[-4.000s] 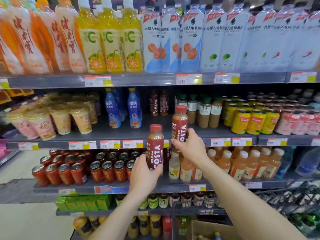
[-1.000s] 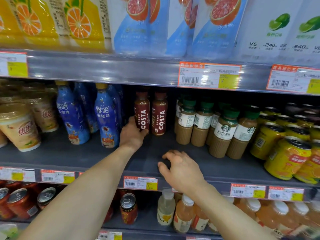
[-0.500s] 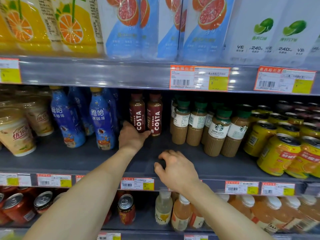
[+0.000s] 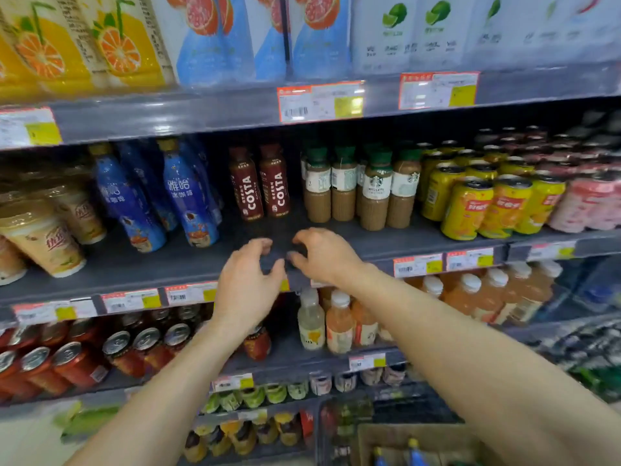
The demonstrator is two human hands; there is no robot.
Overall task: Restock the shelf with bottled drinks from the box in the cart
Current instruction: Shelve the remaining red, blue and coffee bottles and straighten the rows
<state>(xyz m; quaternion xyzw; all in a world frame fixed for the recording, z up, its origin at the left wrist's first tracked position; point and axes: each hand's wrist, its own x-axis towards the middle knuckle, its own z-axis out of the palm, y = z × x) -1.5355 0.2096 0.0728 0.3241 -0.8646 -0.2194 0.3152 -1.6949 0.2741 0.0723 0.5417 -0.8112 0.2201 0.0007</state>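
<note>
**Hands at the shelf front.** My left hand [image 4: 248, 284] and right hand [image 4: 324, 255] hover side by side over the front edge of the grey shelf [image 4: 151, 264]. The fingers of both are loosely curved and neither holds anything.

Behind them, further back on the same shelf, two brown Costa bottles [image 4: 247, 190] stand upright, close together (labels facing me). Blue bottles [image 4: 188, 196] stand to their left, and green-capped coffee bottles [image 4: 376, 190] and yellow cans [image 4: 467, 210] to their right.

The cardboard box [image 4: 366, 442] is cut off by the bottom edge, and only two blue bottle tops [image 4: 414, 455] show in it. The dark frame around it is too blurred to make out.

The large bottles [image 4: 208, 38] on the tier above lose their upper halves to the top edge. The print on the price tags [image 4: 319, 100] is unreadable, and the right margin is smeared.
</note>
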